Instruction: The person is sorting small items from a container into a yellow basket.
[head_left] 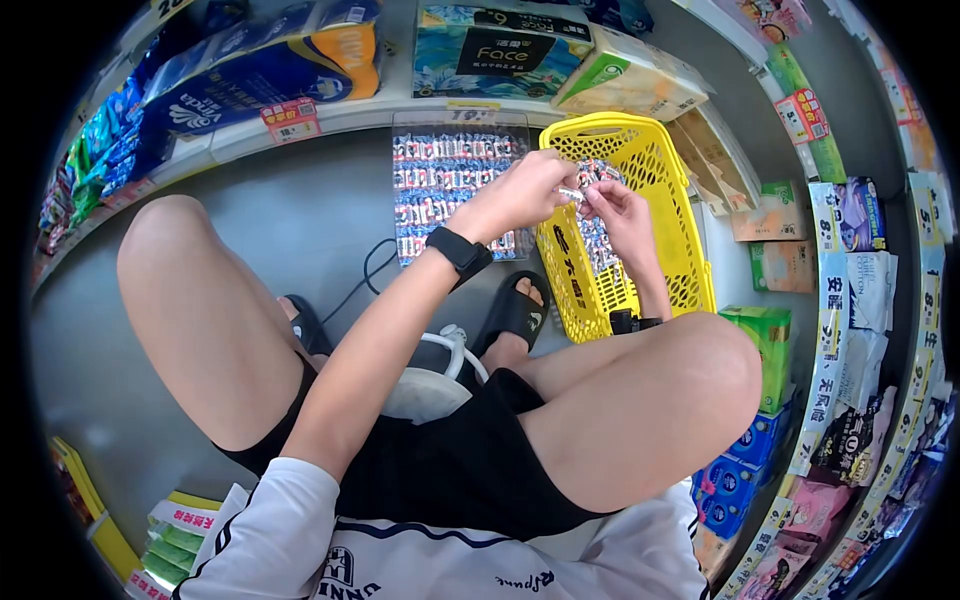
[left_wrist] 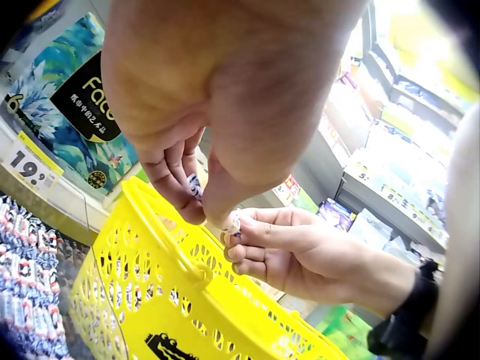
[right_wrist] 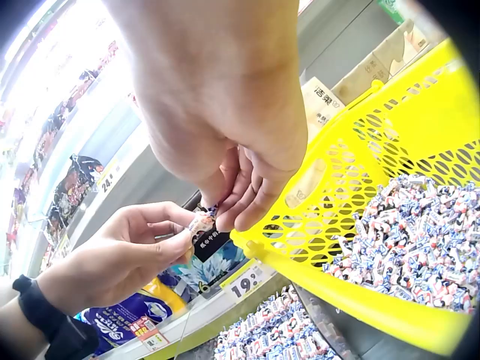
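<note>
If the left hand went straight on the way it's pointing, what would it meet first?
Beyond the candy it pinches, the left hand would most likely meet the right hand, fingertips first; how much gap remains is hard to judge.

Yeah that's a shop aisle, no question. Far shelf (head_left: 230,142) is loaded with packaged goods (head_left: 215,90) like that big Face pack (head_left: 500,52), with a 19.9 price tag (left_wrist: 31,169) on the edge just below it. More price strips (head_left: 828,330) run beside the packs (head_left: 871,278) on the right, plus there's a yellow shopping basket (head_left: 608,121).
</note>
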